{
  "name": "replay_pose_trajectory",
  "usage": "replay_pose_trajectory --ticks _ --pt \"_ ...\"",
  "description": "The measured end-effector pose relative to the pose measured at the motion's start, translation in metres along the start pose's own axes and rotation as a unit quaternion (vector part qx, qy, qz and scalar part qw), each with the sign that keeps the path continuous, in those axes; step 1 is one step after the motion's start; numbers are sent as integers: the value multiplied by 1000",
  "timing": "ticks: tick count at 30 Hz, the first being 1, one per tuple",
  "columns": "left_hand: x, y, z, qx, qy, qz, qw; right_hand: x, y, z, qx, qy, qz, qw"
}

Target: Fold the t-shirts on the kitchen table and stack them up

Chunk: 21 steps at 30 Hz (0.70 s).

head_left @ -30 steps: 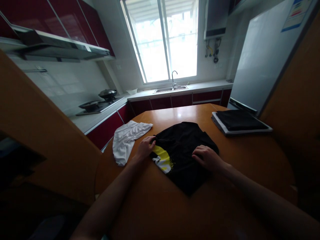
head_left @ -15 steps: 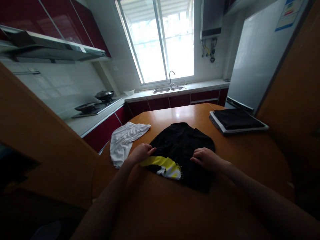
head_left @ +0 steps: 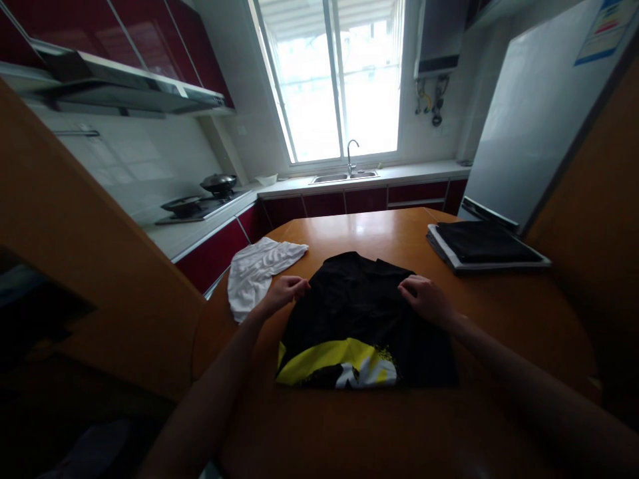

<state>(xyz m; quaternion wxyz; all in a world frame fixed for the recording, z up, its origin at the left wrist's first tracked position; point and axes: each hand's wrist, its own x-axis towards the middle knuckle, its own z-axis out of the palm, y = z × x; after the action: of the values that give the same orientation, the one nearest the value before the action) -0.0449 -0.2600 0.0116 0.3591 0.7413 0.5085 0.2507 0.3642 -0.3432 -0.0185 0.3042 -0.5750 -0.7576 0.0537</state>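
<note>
A black T-shirt [head_left: 354,306] with a yellow and white print lies across the wooden table in front of me, its printed part nearest to me. At its left edge my left hand [head_left: 285,293] is closed, the fingertips pinching the cloth. My right hand [head_left: 425,298] is likewise closed on the upper right edge of the shirt. The fabric between the two hands lies mostly flat with a few soft wrinkles. Left of the shirt is a crumpled white garment [head_left: 257,271], just beyond my left hand and apart from it.
On the right of the wooden table [head_left: 359,229] sits a stack of folded dark and white clothes [head_left: 486,243], close to the fridge [head_left: 524,113]. Behind the table run a counter with a sink [head_left: 344,177] and a stove with pans [head_left: 218,184].
The shirt's printed lower part has come toward me and spread wider and flatter. Both hands have moved slightly up, my right one also outward to the right. The view has shifted a little.
</note>
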Motion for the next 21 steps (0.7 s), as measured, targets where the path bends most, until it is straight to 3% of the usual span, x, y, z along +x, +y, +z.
replay_pose_trajectory --ticks 2,4,11,16,21 --pt "17 -17 1 17 108 11 994 20 12 4 2 19 14 1000" --pt "35 -28 2 49 137 -5 989 47 26 10 -9 6 29 1000" --pt "114 -24 4 132 93 -27 986 127 53 43 -7 -76 145 987" --pt "156 -16 21 164 52 -21 985 138 58 60 34 -97 167 981" --pt "176 -9 25 171 63 -19 983 137 64 52 51 -67 174 981"
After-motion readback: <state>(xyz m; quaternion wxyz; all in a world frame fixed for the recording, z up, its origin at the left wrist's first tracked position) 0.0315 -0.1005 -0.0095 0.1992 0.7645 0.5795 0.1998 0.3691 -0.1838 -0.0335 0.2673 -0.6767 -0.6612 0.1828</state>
